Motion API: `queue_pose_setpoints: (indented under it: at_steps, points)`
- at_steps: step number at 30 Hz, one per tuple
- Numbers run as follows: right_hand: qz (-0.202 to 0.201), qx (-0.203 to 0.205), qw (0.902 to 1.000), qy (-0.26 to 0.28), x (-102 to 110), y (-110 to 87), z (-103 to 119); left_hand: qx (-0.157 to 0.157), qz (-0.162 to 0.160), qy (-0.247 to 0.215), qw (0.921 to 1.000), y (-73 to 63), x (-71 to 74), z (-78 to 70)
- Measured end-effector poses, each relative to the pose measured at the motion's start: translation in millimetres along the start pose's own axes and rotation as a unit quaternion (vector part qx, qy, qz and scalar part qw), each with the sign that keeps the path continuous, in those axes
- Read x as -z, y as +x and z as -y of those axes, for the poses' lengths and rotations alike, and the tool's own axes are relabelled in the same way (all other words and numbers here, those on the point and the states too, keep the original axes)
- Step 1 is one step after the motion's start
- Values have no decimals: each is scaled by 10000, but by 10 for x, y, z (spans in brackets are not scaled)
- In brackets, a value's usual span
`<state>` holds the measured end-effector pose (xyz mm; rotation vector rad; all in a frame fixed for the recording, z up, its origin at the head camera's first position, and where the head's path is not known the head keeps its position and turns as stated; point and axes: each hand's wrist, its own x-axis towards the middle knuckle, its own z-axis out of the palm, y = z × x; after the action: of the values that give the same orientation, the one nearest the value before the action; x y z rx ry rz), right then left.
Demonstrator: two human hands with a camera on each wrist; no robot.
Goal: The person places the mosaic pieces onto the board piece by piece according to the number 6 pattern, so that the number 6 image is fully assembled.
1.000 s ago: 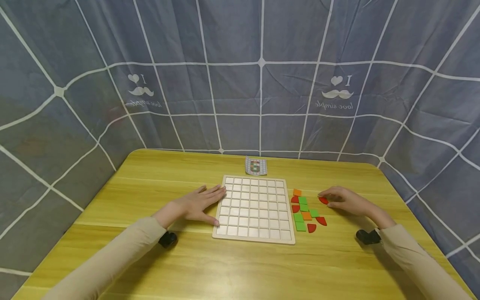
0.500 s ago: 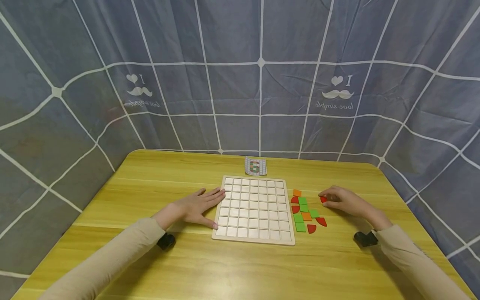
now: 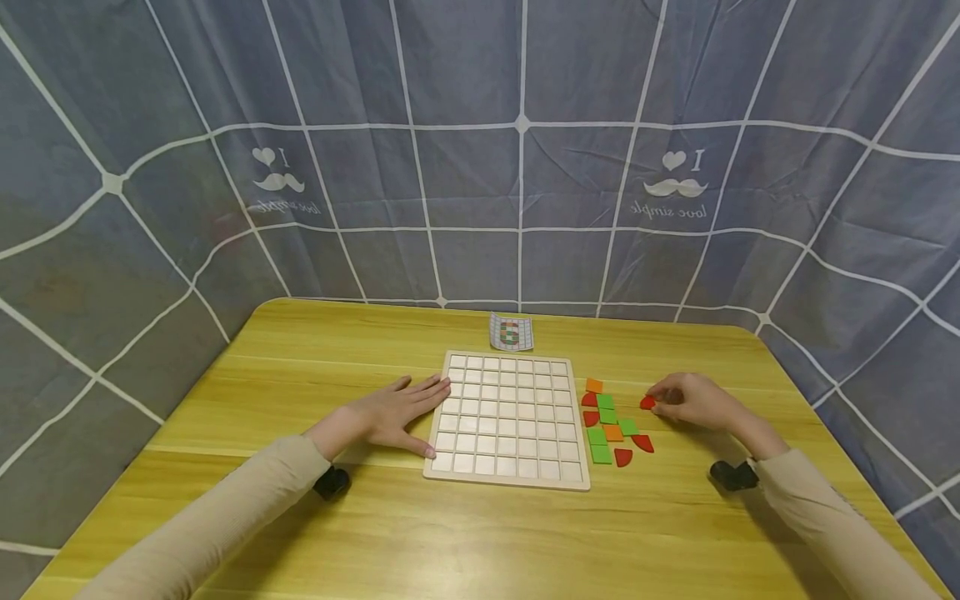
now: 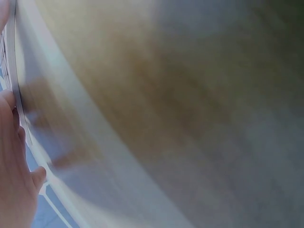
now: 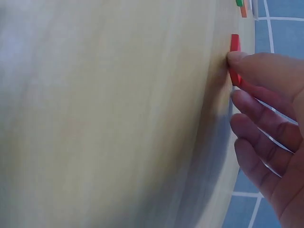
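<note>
My left hand [image 3: 393, 417] lies with fingers spread, its fingertips and thumb on the left edge of a pale wooden grid board [image 3: 506, 481]. In the left wrist view only part of that hand [image 4: 16, 166] shows, at the left border. To the right of the board, my right hand [image 3: 697, 402] pinches a red quarter-round tile [image 3: 647, 403] between thumb and index finger, at or close above the tabletop. The right wrist view shows the thumb against this red tile [image 5: 235, 42], the other fingers loosely bent below.
Between board and right hand lie several green square tiles [image 3: 602, 454], two orange squares [image 3: 594, 386] and several red quarter-round tiles [image 3: 623, 457]. A small patterned card [image 3: 512, 332] lies behind the board on the wooden table [image 3: 360, 533]. A grey-blue checked curtain [image 3: 472, 175] surrounds the table.
My right hand has drawn back slightly to the right, its fingers closing on the red tile, whose angle has shifted a little. The left hand stays almost still on the board.
</note>
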<state>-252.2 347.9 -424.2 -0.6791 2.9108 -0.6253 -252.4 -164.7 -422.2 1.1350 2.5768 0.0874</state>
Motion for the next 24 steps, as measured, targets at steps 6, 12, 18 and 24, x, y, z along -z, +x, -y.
queue_pose_setpoints:
  at_steps: [6,12,18,24]
  points:
    - [-171,-251,9994,-172,-10,-14,78,8,-33,34,10000,0,-4,-6]
    - [-237,-153,9994,-201,-34,-5,93,46,1,28,10000,7,-12,-6]
    - [-54,278,9996,-82,-46,-23,55,53,-4,59,10000,10,-24,-6]
    - [-55,318,9995,-57,-44,-18,81,57,30,39,10000,6,-16,-17]
